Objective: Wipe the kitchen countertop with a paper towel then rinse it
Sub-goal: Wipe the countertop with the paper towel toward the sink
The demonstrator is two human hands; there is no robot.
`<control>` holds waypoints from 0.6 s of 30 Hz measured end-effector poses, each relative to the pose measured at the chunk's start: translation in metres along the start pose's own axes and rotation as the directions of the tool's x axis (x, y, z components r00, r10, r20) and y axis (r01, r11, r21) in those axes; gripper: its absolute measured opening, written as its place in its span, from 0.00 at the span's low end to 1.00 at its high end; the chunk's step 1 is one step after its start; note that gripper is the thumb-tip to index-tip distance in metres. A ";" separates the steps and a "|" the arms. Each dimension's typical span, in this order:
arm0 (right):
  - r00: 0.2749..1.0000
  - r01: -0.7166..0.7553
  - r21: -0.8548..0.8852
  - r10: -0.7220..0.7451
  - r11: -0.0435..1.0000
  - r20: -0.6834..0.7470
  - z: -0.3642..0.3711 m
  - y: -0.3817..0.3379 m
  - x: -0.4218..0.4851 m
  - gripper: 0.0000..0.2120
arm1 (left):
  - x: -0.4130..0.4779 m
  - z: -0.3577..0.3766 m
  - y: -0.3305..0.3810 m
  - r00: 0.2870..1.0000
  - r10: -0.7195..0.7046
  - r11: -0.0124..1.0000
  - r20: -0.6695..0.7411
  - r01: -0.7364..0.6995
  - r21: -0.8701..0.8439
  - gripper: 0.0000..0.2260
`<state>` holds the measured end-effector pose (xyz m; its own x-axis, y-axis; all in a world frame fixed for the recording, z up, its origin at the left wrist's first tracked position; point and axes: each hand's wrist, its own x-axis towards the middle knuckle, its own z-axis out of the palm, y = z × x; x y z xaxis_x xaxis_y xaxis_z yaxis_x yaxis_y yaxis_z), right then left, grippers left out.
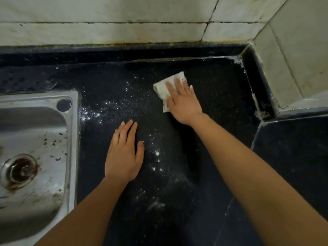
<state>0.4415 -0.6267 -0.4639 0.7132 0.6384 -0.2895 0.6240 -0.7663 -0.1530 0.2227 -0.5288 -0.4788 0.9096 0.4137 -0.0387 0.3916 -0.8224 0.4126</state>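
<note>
folded white paper towel (161, 89) flat on the black countertop (216, 96), toward one o'clock, near the back corner. pressed down by the right hand (184, 103), fingers straight and spread, not curled round it. left hand (122, 157) at seven o'clock of the towel, palm down on bare stone, fingers straight, holding nothing. white specks (124, 103) scattered between the hands. steel sink (72, 139) at nine o'clock.

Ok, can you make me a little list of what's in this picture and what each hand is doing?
right hand: pressing flat on the paper towel
left hand: resting flat on the countertop
paper towel: white, folded, near the back right corner
countertop: dark, dotted with white specks
sink: steel, left of the hands, stained around the drain
</note>
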 end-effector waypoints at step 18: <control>0.823 -0.536 0.211 0.562 0.817 -0.084 0.055 0.044 -0.226 0.25 | -0.059 -0.032 -0.018 0.997 0.076 0.982 0.006 -0.074 -0.176 0.28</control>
<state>0.2907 -0.8087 -0.4571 0.9643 0.1010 -0.2447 0.0601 -0.9838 -0.1690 0.1577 -0.5260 -0.4550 0.9377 0.3473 -0.0126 0.2926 -0.7692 0.5681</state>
